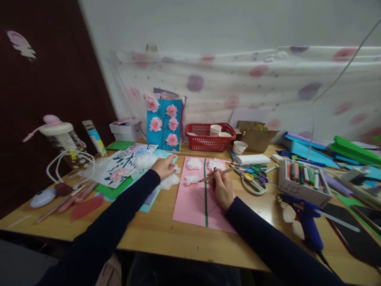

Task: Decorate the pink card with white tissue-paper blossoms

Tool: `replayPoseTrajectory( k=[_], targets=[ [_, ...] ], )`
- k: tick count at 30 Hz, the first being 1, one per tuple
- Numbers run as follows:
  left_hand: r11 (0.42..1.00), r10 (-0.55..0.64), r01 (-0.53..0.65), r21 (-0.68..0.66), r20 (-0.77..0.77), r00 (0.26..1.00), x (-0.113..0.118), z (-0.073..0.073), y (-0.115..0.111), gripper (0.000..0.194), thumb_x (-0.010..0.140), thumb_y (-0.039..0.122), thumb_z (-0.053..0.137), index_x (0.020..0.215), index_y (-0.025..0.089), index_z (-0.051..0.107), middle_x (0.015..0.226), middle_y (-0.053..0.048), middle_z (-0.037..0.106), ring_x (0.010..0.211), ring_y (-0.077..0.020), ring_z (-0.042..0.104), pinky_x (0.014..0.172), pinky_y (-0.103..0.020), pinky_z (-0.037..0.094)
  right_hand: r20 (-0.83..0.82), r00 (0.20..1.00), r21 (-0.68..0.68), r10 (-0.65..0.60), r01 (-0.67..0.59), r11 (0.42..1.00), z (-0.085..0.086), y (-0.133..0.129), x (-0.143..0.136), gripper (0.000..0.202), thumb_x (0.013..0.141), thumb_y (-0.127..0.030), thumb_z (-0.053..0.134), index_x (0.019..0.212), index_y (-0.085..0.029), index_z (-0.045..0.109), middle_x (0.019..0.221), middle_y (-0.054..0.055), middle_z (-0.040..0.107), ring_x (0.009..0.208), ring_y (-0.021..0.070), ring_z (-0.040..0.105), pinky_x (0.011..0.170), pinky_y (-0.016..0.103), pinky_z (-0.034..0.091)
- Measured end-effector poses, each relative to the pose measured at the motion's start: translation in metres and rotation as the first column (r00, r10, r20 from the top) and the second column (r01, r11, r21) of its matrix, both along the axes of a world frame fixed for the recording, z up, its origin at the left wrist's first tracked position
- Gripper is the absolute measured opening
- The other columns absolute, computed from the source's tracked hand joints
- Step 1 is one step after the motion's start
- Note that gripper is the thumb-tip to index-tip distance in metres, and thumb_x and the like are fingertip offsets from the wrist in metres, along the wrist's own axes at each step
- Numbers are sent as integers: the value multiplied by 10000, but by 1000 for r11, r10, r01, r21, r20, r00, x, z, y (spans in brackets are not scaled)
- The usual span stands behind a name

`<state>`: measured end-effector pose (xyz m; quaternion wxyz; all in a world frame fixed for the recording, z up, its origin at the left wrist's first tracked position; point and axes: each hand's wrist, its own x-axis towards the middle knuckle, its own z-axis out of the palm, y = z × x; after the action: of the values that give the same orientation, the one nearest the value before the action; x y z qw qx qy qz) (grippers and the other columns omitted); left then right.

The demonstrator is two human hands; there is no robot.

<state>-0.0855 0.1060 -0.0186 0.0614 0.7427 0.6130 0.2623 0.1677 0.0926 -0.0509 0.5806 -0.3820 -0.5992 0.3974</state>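
A pink sheet point(190, 206) lies on the table with a green vertical stripe point(206, 198) and thin curved lines. White fluffy tufts point(194, 163) sit on its upper part. My right hand point(222, 188) holds a thin brush point(222, 173) over the sheet, its tip at the edge of the lower left tuft point(192, 180). Left of the sheet, my left hand point(164, 167) rests with fingers apart by loose white cotton point(169, 181); nothing shows in its grasp.
Behind stand a blue flower picture point(163, 127), a red basket point(208, 143) and a paper cup point(239, 147). At right are scissors point(254, 186), a marker box point(303, 186) and a blue glue gun point(306, 218). A bottle point(64, 139) stands left.
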Motion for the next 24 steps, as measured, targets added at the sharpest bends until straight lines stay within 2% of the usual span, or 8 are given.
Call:
replayPoseTrajectory(
  k=[4, 9, 13, 16, 20, 24],
  targets=[
    [1000, -6, 5, -16, -62, 998, 12, -11, 2, 572, 717, 177, 572, 1267, 154, 417, 900, -50, 728, 943, -221, 652, 824, -299, 458, 10, 1000, 3, -1, 1, 1000, 0, 0, 1, 424, 859, -521, 420, 723, -149, 571, 490, -41, 459, 379, 81, 409, 353, 198, 314],
    [999, 12, -10, 37, -46, 999, 10, -13, 5, 548, 720, 115, 524, 1256, 158, 419, 836, -39, 730, 895, -215, 667, 800, -292, 471, 14, 1000, 8, 10, -10, 1000, -1, 0, 1, 425, 859, -520, 423, 724, -148, 574, 488, -41, 461, 381, 78, 412, 356, 196, 319],
    [992, 70, -84, 96, 143, 987, 9, -5, 2, 487, 708, 120, 541, 1186, 168, 458, 821, -29, 718, 801, -192, 680, 762, -289, 496, -58, 998, -23, 23, -24, 999, 4, -3, 0, 435, 826, -556, 458, 720, -149, 568, 490, -37, 477, 378, 80, 424, 344, 194, 317],
    [982, 26, -92, 166, 359, 933, 16, 4, -5, 427, 710, 157, 570, 1126, 168, 478, 817, -28, 705, 744, -164, 680, 743, -277, 514, -151, 986, -63, 75, -86, 994, 10, -8, -1, 439, 787, -579, 502, 737, -147, 565, 525, -16, 530, 372, 81, 439, 319, 192, 308],
    [981, -127, 24, 193, 544, 830, 34, 12, -22, 427, 695, 192, 612, 1101, 169, 482, 807, -22, 693, 736, -146, 673, 768, -289, 521, -219, 968, -104, 121, -147, 984, 15, -13, -3, 432, 746, -574, 561, 738, -142, 567, 534, -7, 561, 351, 74, 442, 299, 182, 310],
    [978, -195, 122, 168, 537, 821, 53, 16, -39, 466, 684, 196, 647, 1117, 166, 478, 795, -28, 704, 749, -154, 670, 782, -292, 506, -224, 964, -128, 141, -173, 977, 17, -16, -5, 435, 727, -577, 579, 734, -142, 573, 508, -15, 554, 334, 71, 444, 290, 177, 314]
  ],
)
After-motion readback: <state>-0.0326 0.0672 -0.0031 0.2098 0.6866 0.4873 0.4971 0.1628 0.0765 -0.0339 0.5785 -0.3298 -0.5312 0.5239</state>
